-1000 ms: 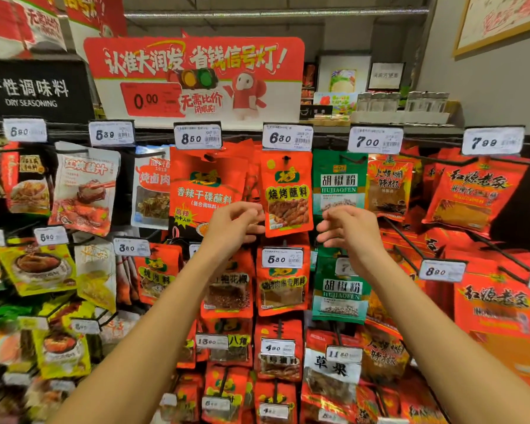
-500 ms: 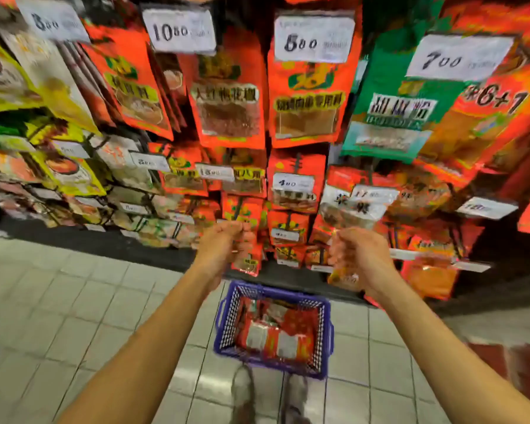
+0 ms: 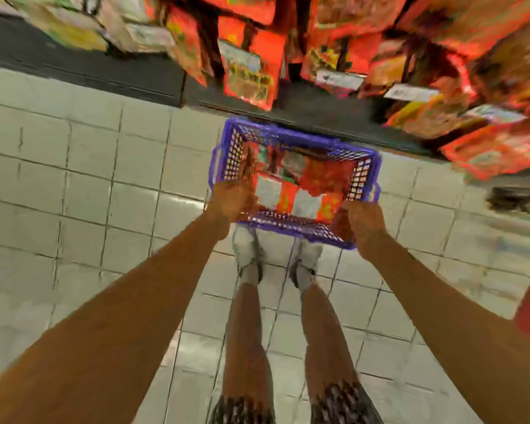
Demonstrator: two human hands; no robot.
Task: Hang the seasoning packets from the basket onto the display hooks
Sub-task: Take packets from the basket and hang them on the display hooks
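Observation:
A purple plastic basket (image 3: 291, 138) stands on the tiled floor just in front of my shoes. Inside lie several red, orange and white seasoning packets (image 3: 300, 191). My left hand (image 3: 231, 200) is over the basket's left side, fingers stretched down towards the packets. Over the basket's near right corner is my right hand (image 3: 361, 223); blur hides how its fingers lie. Neither hand visibly holds a packet. The display's lowest hooks with hanging red packets (image 3: 248, 71) run along the top, smeared by motion.
White price tags (image 3: 338, 79) stick out from the lowest hooks above the basket. A dark base strip (image 3: 83, 71) runs under the display. My legs and grey shoes (image 3: 248, 255) stand right behind the basket. Pale floor tiles (image 3: 74, 179) spread to the left.
My view has swung from the upper hooks down to the floor. Both hands dropped from the hanging packets to the basket, and the left one now reaches into it.

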